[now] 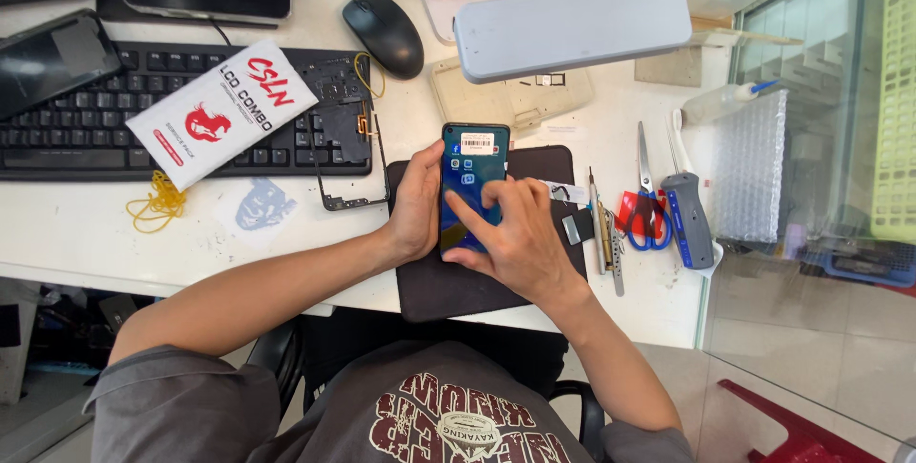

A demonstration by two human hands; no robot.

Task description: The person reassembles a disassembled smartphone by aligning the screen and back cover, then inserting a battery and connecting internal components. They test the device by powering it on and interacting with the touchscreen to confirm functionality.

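1. Our left hand (417,204) grips the phone (473,177) by its left edge, above the dark mat (420,287).
2. Our right hand (515,234) holds nothing, fingers resting on the lit screen.

1. My left hand (417,201) grips a smartphone (472,177) by its left edge, its screen lit.
2. My right hand (520,239) lies over the lower screen, one fingertip touching the glass.
3. A dark mat (448,287) lies beneath.
4. Blue-handled scissors (649,205) and a screwdriver (689,220) rest to the right.
5. A keyboard (86,134) sits at the far left, bearing a white packet (221,112).
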